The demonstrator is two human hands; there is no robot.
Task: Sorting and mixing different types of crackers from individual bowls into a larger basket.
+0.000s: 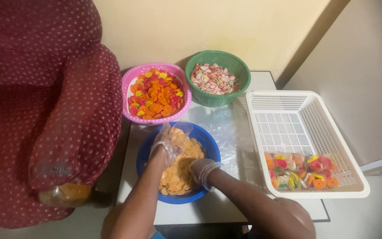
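We are looking through a single head-worn camera, tilting steeply down and forward from just above the blue bowl (177, 194). It is sitting close, so our forearms are entering from the bottom edge. Beyond the bowl we are facing the wall; left of it an armchair (45, 110) is filling the frame, right of it a white basket (297, 115).

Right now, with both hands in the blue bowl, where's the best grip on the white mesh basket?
Probably the near long rim of the white mesh basket, from the person's side. Its flat lip juts outward, the filled packets weigh that end, and the far end is crowded by the green bowl.
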